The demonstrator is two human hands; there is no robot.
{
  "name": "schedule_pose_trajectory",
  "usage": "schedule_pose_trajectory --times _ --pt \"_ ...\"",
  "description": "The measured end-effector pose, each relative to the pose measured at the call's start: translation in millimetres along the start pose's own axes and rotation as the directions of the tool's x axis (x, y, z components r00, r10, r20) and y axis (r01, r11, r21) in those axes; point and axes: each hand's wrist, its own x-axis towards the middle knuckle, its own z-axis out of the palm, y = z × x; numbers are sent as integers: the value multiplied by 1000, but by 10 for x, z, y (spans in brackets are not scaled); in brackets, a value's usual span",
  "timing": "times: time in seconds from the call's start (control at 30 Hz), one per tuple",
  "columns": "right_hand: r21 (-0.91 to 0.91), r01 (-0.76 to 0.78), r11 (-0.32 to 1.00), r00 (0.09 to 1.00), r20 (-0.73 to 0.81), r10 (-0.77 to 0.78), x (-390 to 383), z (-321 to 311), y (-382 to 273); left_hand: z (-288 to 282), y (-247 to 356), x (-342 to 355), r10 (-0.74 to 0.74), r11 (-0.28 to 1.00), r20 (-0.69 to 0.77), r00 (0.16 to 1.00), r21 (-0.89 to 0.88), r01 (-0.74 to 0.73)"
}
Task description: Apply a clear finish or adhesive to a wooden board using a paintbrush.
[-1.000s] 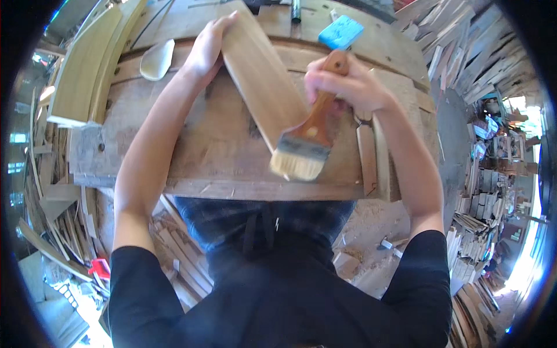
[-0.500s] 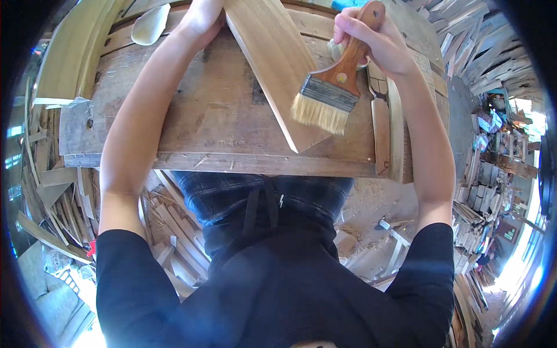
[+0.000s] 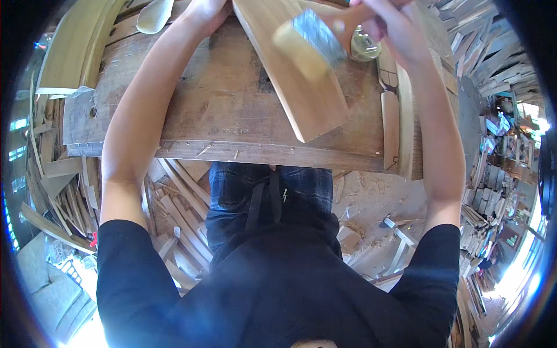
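Observation:
A pale, flat wooden board (image 3: 284, 75) runs from the top edge toward the bench's front edge. My left hand (image 3: 210, 13), partly cut off by the top of the view, is closed against the board's left side; its fingertips are hidden. My right hand (image 3: 400, 26) grips the wooden handle of a wide paintbrush (image 3: 319, 36), blurred by motion. Its light bristles lie over the board's face; whether they touch cannot be told. Just below the handle, beside my right hand, sits a small glass jar (image 3: 365, 46).
Beneath the board is a worn wooden workbench (image 3: 214, 104). Right of it lie a narrow brown wooden piece (image 3: 391, 124) and a pale strip (image 3: 405, 133). A thick moulded board (image 3: 72, 52) and a pale curved piece (image 3: 154, 16) are at the left. Offcuts (image 3: 180, 214) litter the floor.
The paintbrush has swung up and left over the board, its bristles now pointing more to the left. The glass jar shows more fully. The whole view has shifted slightly.

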Motion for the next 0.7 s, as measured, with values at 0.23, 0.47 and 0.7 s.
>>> schedule_pose_trajectory --times 0.23,0.47,0.7 --pt "-408 -490 770 845 -438 306 48 388 -72 -285 88 16 -70 849 555 829 -403 341" --pt "-403 -569 717 810 -422 406 55 366 -280 -249 61 40 -20 866 583 812 -396 305" --pt "-386 -516 765 769 -602 214 69 281 -216 109 114 -106 -72 995 5 997 -63 73"
